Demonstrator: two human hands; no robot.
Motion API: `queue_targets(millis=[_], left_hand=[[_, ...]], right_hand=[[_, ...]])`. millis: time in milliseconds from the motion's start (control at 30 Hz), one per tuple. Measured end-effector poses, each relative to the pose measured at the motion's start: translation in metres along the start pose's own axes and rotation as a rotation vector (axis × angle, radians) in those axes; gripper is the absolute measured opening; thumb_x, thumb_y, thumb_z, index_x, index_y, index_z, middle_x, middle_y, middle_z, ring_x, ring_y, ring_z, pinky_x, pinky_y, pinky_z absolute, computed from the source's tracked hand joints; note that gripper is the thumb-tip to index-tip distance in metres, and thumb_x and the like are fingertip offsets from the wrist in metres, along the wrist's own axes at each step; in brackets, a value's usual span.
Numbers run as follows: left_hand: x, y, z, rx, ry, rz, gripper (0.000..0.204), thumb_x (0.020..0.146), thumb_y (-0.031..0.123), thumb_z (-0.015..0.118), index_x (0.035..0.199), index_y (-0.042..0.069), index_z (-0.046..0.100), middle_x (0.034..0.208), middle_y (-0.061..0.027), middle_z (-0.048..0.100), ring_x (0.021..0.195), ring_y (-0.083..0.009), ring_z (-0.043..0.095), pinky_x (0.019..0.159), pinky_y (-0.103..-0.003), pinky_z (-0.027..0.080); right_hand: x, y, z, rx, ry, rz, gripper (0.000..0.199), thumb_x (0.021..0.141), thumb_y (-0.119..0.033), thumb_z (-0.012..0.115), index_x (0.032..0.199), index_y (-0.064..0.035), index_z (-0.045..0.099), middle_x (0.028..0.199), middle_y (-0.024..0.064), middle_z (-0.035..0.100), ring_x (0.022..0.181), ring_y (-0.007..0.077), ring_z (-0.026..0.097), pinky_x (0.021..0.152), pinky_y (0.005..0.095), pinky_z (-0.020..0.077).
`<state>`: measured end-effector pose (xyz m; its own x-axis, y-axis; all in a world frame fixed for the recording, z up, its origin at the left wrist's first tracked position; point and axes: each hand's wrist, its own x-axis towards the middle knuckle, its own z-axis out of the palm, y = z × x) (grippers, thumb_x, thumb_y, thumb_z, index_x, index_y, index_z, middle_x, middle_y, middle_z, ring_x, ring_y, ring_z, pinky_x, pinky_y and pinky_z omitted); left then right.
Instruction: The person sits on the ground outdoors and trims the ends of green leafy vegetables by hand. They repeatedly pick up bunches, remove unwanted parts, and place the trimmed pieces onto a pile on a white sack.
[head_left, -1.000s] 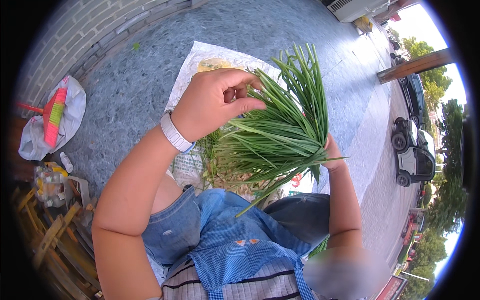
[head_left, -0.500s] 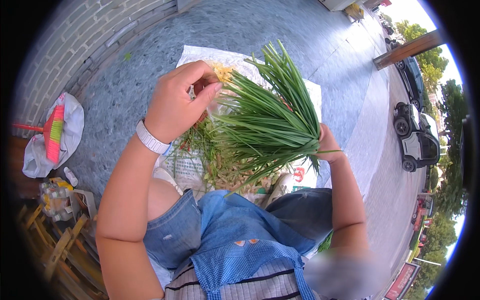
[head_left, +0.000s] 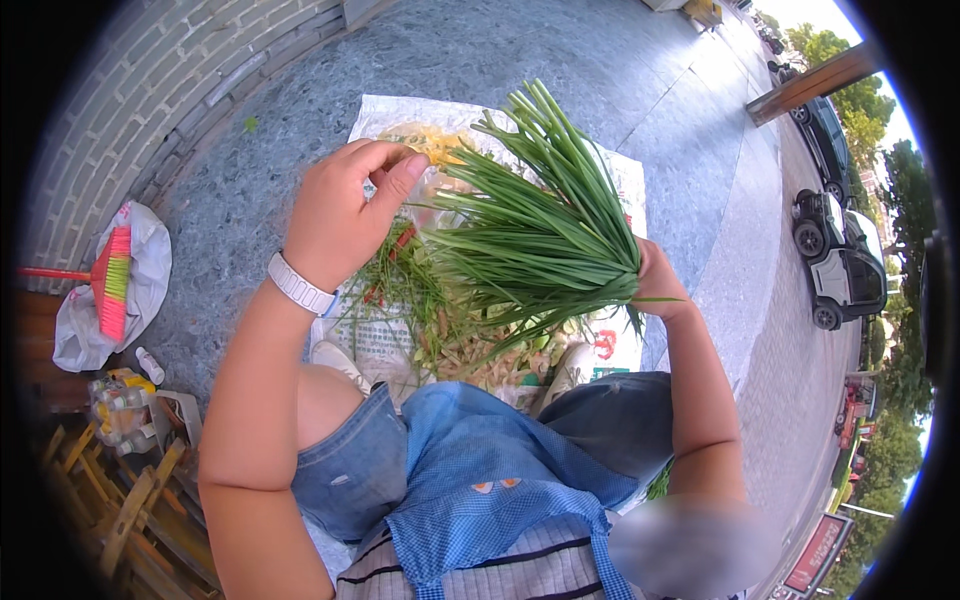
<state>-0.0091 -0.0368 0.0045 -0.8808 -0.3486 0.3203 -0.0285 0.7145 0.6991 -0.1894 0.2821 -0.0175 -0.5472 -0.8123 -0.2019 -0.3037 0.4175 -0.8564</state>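
Note:
My right hand (head_left: 655,280) is wrapped round the base of a large bunch of garlic chives (head_left: 550,220). The long green leaves fan out up and to the left over the sack. To the left of the leaf tips, my left hand (head_left: 350,205) is raised with thumb and forefinger pinched together. What the pinch holds, if anything, is too small to make out. Below both hands, a white woven sack (head_left: 375,115) lies on the ground. On it are a pile of yellow scraps (head_left: 405,135) and a heap of green and brown trimmings (head_left: 455,345).
My shoes (head_left: 570,375) rest at the sack's near edge. Leftward lie a red broom (head_left: 112,280) on a white plastic bag (head_left: 150,255), plastic bottles (head_left: 125,405) and a wooden rack (head_left: 130,510). A brick wall (head_left: 150,110) runs along the left; vehicles (head_left: 840,260) stand far right.
My left hand has shifted slightly left and down, away from the leaf tips. The bunch in my right hand stays nearly in place.

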Motion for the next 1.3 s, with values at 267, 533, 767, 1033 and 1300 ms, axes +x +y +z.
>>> queue_targets(millis=[267,533,767,1033,1300], left_hand=[[-0.001,0.001,0.026,-0.262,-0.052,-0.131,0.024,0.092,0.022,0.062,0.087,0.0,0.059,0.07,-0.0113,0.065,0.06,-0.0217,0.063,0.057,-0.033,0.047],[0.003,0.0,0.009,0.006,0.122,-0.024,0.016,0.095,0.015,0.057,0.089,0.0,0.061,0.074,-0.0065,0.06,0.065,-0.0155,0.059,0.06,-0.029,0.045],[-0.003,0.024,0.032,0.172,0.084,0.412,0.016,0.079,0.015,0.072,0.089,0.004,0.067,0.091,-0.0058,0.062,0.088,-0.0262,0.057,0.076,-0.038,0.047],[-0.005,0.026,0.035,0.166,0.092,0.41,0.012,0.076,0.01,0.072,0.085,0.006,0.066,0.086,-0.0051,0.062,0.084,-0.0252,0.06,0.072,-0.036,0.049],[-0.004,0.03,0.038,0.162,0.078,0.516,0.016,0.073,0.008,0.074,0.086,0.005,0.065,0.089,-0.0056,0.063,0.084,-0.0259,0.06,0.071,-0.036,0.05]], right_hand=[[0.005,-0.004,0.006,-0.153,0.031,-0.047,0.041,0.074,-0.005,0.076,0.111,0.0009,0.061,0.1,0.0077,0.069,0.089,0.0117,0.058,0.084,0.0304,0.0483],[0.006,0.0,0.005,-0.156,0.077,-0.049,0.042,0.074,-0.007,0.076,0.112,0.0008,0.061,0.1,0.0097,0.069,0.09,0.013,0.059,0.085,0.0318,0.0484],[0.007,-0.011,0.012,-0.152,0.021,-0.066,0.044,0.074,-0.008,0.078,0.114,0.0006,0.06,0.101,0.0099,0.069,0.091,0.0135,0.06,0.086,0.0312,0.0483],[0.005,-0.002,0.012,-0.054,0.064,-0.051,0.042,0.074,-0.006,0.078,0.112,0.002,0.061,0.101,0.0076,0.069,0.092,0.0108,0.058,0.087,0.0295,0.0478],[0.004,-0.005,0.012,-0.083,0.053,-0.059,0.042,0.075,-0.006,0.077,0.112,0.0013,0.061,0.101,0.0063,0.068,0.092,0.0109,0.058,0.086,0.0294,0.0476]])
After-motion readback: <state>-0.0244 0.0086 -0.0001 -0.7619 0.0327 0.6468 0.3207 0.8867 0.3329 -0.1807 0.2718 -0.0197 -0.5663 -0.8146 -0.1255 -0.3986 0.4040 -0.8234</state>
